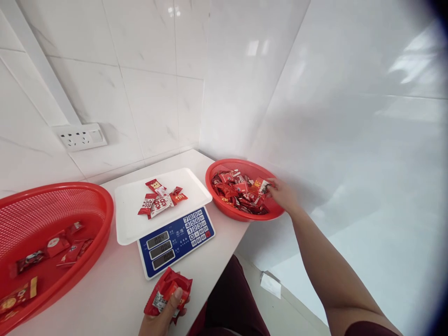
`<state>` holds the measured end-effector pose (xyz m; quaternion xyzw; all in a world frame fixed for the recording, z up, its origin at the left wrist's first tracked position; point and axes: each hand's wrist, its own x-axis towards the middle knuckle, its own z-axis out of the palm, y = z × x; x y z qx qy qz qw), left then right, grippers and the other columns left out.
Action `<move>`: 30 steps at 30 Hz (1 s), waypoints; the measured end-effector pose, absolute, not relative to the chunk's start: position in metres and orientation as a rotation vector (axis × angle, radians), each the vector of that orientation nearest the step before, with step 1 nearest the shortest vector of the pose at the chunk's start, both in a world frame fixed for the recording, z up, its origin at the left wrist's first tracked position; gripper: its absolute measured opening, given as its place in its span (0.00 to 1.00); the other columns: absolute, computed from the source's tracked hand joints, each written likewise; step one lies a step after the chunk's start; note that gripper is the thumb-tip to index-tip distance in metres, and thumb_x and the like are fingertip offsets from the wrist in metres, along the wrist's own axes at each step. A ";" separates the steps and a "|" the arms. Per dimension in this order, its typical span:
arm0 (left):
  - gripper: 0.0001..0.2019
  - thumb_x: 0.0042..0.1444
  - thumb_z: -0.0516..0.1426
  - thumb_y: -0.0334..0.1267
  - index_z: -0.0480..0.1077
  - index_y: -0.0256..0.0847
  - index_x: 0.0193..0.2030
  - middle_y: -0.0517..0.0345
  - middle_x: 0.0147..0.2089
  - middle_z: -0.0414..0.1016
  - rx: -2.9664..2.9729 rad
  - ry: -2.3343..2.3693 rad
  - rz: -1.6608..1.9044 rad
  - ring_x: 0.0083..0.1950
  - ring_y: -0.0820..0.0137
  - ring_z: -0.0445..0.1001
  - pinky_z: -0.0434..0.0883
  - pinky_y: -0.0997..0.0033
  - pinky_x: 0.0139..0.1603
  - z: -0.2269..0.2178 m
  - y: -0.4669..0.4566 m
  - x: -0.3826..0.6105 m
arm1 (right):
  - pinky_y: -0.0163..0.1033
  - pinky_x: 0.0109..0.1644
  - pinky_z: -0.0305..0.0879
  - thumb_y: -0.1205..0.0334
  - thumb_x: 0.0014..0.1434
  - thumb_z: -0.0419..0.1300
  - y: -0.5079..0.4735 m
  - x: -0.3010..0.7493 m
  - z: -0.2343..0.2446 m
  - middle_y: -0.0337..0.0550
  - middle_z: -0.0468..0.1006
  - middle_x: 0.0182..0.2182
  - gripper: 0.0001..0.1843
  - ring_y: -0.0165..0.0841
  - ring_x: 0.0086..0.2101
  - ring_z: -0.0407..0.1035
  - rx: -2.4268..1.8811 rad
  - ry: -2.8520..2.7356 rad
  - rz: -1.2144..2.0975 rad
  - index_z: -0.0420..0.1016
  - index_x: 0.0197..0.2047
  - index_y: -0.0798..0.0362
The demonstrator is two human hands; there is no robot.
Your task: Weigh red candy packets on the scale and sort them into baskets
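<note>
Near the table's front edge, my left hand (163, 317) is closed around several red snack packets (160, 290), its thumb pressed on top. My right hand (283, 194) reaches over the rim of the right red basket (229, 213). Its fingers are closed on a small white-and-dark snack packet (263, 187) above a heap of red packets (241, 187). Between the baskets, a digital scale (177, 240) carries a white tray (131, 223) with several red and white packets (161, 203) in a loose pile.
A larger red basket (101, 238) with several scattered packets stands at the left. Tiled walls meet behind the white table (121, 284). A power socket (82, 137) is fixed to the left wall. A white object (270, 284) lies on the floor below.
</note>
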<state>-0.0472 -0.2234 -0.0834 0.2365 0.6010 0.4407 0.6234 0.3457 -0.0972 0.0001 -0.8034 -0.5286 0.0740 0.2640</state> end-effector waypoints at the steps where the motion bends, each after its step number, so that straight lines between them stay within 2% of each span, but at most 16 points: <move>1: 0.37 0.28 0.68 0.52 0.69 0.33 0.46 0.51 0.29 0.78 0.554 1.383 1.007 0.31 0.61 0.77 0.74 0.70 0.28 -0.083 -0.224 -0.047 | 0.38 0.38 0.64 0.67 0.58 0.46 -0.099 0.347 0.000 0.46 0.77 0.36 0.19 0.31 0.28 0.71 -2.095 -1.360 0.257 0.65 0.52 0.55; 3: 0.38 0.27 0.68 0.52 0.69 0.33 0.46 0.52 0.28 0.78 0.574 1.388 1.013 0.31 0.60 0.77 0.74 0.69 0.28 -0.083 -0.224 -0.046 | 0.37 0.35 0.66 0.66 0.56 0.48 -0.101 0.348 -0.001 0.43 0.77 0.34 0.19 0.29 0.25 0.70 -1.946 -1.231 0.364 0.65 0.51 0.54; 7: 0.40 0.28 0.68 0.52 0.68 0.34 0.49 0.51 0.31 0.78 0.596 1.395 1.014 0.29 0.63 0.76 0.73 0.69 0.27 -0.085 -0.225 -0.047 | 0.37 0.34 0.69 0.61 0.53 0.55 -0.102 0.349 -0.003 0.39 0.77 0.33 0.16 0.31 0.30 0.71 -1.687 -1.040 0.531 0.68 0.46 0.49; 10: 0.39 0.30 0.67 0.53 0.69 0.34 0.49 0.51 0.31 0.79 0.603 1.410 0.992 0.24 0.66 0.74 0.72 0.68 0.29 -0.089 -0.224 -0.048 | 0.41 0.37 0.71 0.56 0.54 0.56 -0.098 0.348 -0.003 0.38 0.77 0.33 0.11 0.33 0.35 0.72 -1.423 -0.863 0.743 0.69 0.41 0.46; 13: 0.38 0.30 0.67 0.54 0.68 0.34 0.49 0.51 0.31 0.78 0.612 1.390 1.006 0.27 0.64 0.75 0.73 0.69 0.29 -0.093 -0.224 -0.049 | 0.43 0.39 0.73 0.52 0.56 0.55 -0.093 0.347 -0.003 0.40 0.77 0.34 0.11 0.35 0.38 0.73 -1.026 -0.569 1.034 0.69 0.37 0.48; 15: 0.38 0.29 0.67 0.54 0.68 0.34 0.49 0.51 0.30 0.78 0.613 1.375 1.016 0.30 0.62 0.76 0.73 0.69 0.29 -0.094 -0.224 -0.048 | 0.39 0.38 0.74 0.54 0.56 0.56 -0.089 0.346 -0.004 0.39 0.77 0.32 0.08 0.32 0.36 0.73 -0.926 -0.473 1.074 0.69 0.36 0.48; 18: 0.39 0.30 0.67 0.54 0.68 0.34 0.49 0.52 0.29 0.78 0.626 1.378 1.018 0.30 0.62 0.76 0.73 0.69 0.29 -0.091 -0.225 -0.047 | 0.31 0.35 0.73 0.63 0.53 0.59 -0.085 0.346 -0.009 0.33 0.75 0.27 0.02 0.26 0.30 0.72 -0.955 -0.457 1.038 0.69 0.32 0.47; 20: 0.39 0.29 0.66 0.54 0.68 0.34 0.49 0.52 0.29 0.78 0.635 1.392 1.017 0.31 0.62 0.76 0.73 0.69 0.28 -0.089 -0.225 -0.046 | 0.31 0.35 0.73 0.65 0.51 0.60 -0.082 0.346 -0.013 0.33 0.75 0.27 0.04 0.26 0.30 0.73 -1.002 -0.509 1.006 0.69 0.33 0.47; 22: 0.40 0.28 0.67 0.54 0.68 0.34 0.49 0.52 0.30 0.78 0.625 1.406 1.019 0.32 0.61 0.76 0.73 0.69 0.29 -0.087 -0.225 -0.045 | 0.35 0.36 0.74 0.63 0.51 0.60 -0.079 0.347 -0.018 0.35 0.76 0.31 0.08 0.29 0.33 0.73 -1.150 -0.648 0.880 0.69 0.37 0.47; 26: 0.41 0.27 0.67 0.55 0.69 0.32 0.49 0.50 0.30 0.78 0.601 1.382 1.013 0.32 0.60 0.76 0.73 0.68 0.29 -0.090 -0.225 -0.046 | 0.48 0.43 0.72 0.61 0.48 0.62 -0.074 0.351 -0.021 0.42 0.75 0.42 0.26 0.38 0.41 0.72 -1.411 -0.807 0.601 0.62 0.51 0.46; 28: 0.40 0.28 0.67 0.55 0.69 0.31 0.48 0.50 0.29 0.78 0.611 1.375 0.993 0.31 0.61 0.75 0.72 0.68 0.30 -0.093 -0.225 -0.047 | 0.51 0.53 0.63 0.62 0.44 0.64 -0.071 0.353 -0.018 0.45 0.68 0.51 0.37 0.41 0.51 0.64 -1.504 -0.886 0.478 0.56 0.57 0.47; 30: 0.39 0.28 0.67 0.55 0.69 0.32 0.48 0.51 0.30 0.78 0.614 1.381 0.980 0.30 0.63 0.75 0.72 0.68 0.31 -0.095 -0.225 -0.047 | 0.51 0.62 0.50 0.62 0.46 0.63 -0.067 0.352 -0.013 0.50 0.57 0.59 0.41 0.44 0.59 0.51 -1.748 -1.207 0.276 0.50 0.62 0.51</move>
